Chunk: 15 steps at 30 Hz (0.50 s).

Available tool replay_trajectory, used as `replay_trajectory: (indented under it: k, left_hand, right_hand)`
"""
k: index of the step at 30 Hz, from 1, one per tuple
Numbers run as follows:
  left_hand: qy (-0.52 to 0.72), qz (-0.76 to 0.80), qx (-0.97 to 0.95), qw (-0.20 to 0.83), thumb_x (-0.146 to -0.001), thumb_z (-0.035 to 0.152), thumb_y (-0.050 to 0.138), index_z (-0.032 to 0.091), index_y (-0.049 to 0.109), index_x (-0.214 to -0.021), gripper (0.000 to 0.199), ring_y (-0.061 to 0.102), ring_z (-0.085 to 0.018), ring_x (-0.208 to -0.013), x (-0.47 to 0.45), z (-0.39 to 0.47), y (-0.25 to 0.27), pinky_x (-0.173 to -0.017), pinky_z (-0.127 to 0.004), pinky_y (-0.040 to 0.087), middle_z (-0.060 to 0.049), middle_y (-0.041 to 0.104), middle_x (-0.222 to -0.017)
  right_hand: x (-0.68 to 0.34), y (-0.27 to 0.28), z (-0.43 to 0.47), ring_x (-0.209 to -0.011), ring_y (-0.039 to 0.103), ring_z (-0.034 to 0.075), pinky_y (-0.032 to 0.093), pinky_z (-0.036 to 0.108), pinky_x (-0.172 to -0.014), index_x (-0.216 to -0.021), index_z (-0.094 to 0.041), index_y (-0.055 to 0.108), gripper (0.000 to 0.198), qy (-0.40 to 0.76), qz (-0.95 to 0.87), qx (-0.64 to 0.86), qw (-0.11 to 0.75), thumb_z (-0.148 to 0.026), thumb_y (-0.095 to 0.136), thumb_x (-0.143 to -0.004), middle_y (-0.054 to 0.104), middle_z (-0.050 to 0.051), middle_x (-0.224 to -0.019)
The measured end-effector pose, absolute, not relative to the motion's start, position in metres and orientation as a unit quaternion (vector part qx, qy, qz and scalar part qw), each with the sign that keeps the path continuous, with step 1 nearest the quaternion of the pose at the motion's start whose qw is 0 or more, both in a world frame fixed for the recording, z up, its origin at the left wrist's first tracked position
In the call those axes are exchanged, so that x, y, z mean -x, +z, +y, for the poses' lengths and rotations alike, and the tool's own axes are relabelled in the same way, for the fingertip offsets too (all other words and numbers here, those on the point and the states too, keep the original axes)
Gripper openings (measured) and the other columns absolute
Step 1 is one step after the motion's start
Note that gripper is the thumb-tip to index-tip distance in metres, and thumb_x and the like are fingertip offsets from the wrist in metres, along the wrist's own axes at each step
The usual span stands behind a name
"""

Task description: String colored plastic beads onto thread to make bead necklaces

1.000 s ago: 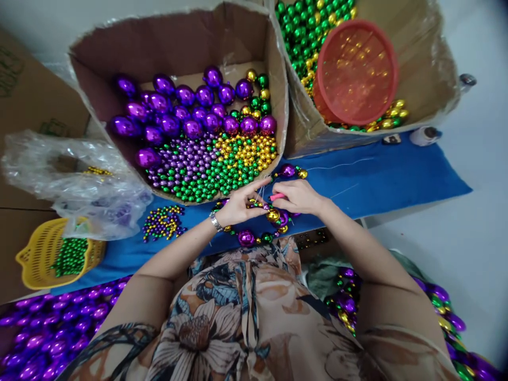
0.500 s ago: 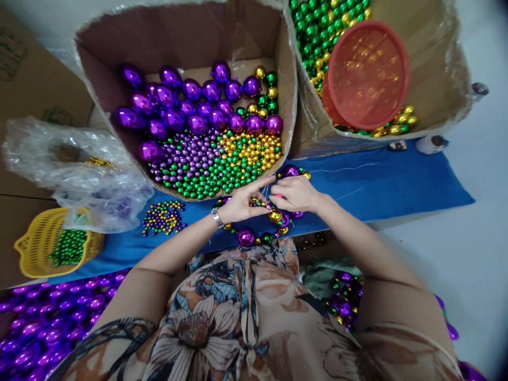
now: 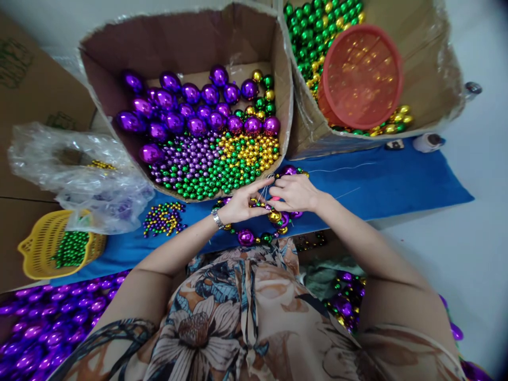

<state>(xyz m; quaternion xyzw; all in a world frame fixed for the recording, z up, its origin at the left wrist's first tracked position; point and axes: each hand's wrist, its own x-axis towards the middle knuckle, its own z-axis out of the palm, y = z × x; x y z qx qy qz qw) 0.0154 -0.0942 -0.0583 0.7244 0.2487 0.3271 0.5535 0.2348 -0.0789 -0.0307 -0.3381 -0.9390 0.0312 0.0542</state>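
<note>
My left hand (image 3: 243,205) reaches in from the left, thumb and fingers spread, with thin white string (image 3: 262,194) stretched in strands between them. My right hand (image 3: 294,192) faces it, fingers curled in a pinch where the strands run. A small pink piece (image 3: 275,198) shows at its fingertips; its kind cannot be made out. Below and around both hands lies a bead garland (image 3: 246,237) of large purple balls with smaller gold and green ones. Part of the garland is hidden by the hands.
Ahead stands a cardboard box (image 3: 284,127) of purple balls and small beads. Another box (image 3: 431,79) holds beads and a red tub (image 3: 400,79). On the blue cloth (image 3: 405,185) are a loose bead pile (image 3: 163,219) and a small bottle (image 3: 427,143). A yellow basket (image 3: 37,248) stands left.
The right hand has shifted very slightly left, and more of the pink piece shows at its fingers. The left hand keeps its spread with the string. The camera view has turned a little.
</note>
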Motion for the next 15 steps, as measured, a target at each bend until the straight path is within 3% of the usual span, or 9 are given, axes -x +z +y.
replay_trajectory:
  k: [4,8,11,15]
  left_hand:
    - [0.332,0.27,-0.726,0.538,-0.079,0.035,0.075,0.029,0.041,-0.146,0.075,0.071,-0.017,-0.086,-0.017,-0.096,-0.056,-0.061,-0.026,0.059,-0.015,0.043,-0.15]
    - [0.366,0.315,-0.709,0.514,-0.078,0.04,0.075,0.029,0.042,-0.145,0.075,0.071,-0.018,-0.085,-0.02,-0.095,-0.053,-0.056,-0.024,0.058,-0.015,0.045,-0.148]
    - [0.405,0.338,-0.694,0.49,-0.079,0.045,0.074,0.03,0.038,-0.147,0.078,0.071,-0.02,-0.086,-0.024,-0.091,-0.049,-0.057,-0.027,0.06,-0.014,0.048,-0.145]
    - [0.442,0.352,-0.687,0.457,-0.08,0.048,0.072,0.032,0.033,-0.149,0.081,0.07,-0.021,-0.088,-0.031,-0.084,-0.041,-0.06,-0.03,0.061,-0.013,0.049,-0.145]
  right_hand:
    - [-0.251,-0.028,-0.089,-0.076,0.051,0.017,0.03,0.028,-0.062,-0.092,-0.02,0.065,0.057,0.026,-0.92,0.387,0.05,-0.067,0.033,-0.092,0.065,0.006,-0.083]
    - [-0.289,-0.052,-0.122,-0.09,0.059,0.019,0.037,0.027,-0.069,-0.108,-0.021,0.062,0.049,0.023,-0.831,0.548,0.089,-0.055,0.029,-0.098,0.069,0.008,-0.102]
    - [-0.32,-0.088,-0.157,-0.083,0.059,0.021,0.033,0.028,-0.062,-0.107,-0.019,0.064,0.049,-0.024,-0.731,0.679,0.065,-0.055,0.031,-0.098,0.069,0.01,-0.095]
    - [-0.336,-0.12,-0.194,-0.081,0.058,0.024,0.032,0.029,-0.06,-0.101,-0.017,0.068,0.051,-0.046,-0.679,0.732,-0.002,-0.057,0.036,-0.095,0.067,0.014,-0.089]
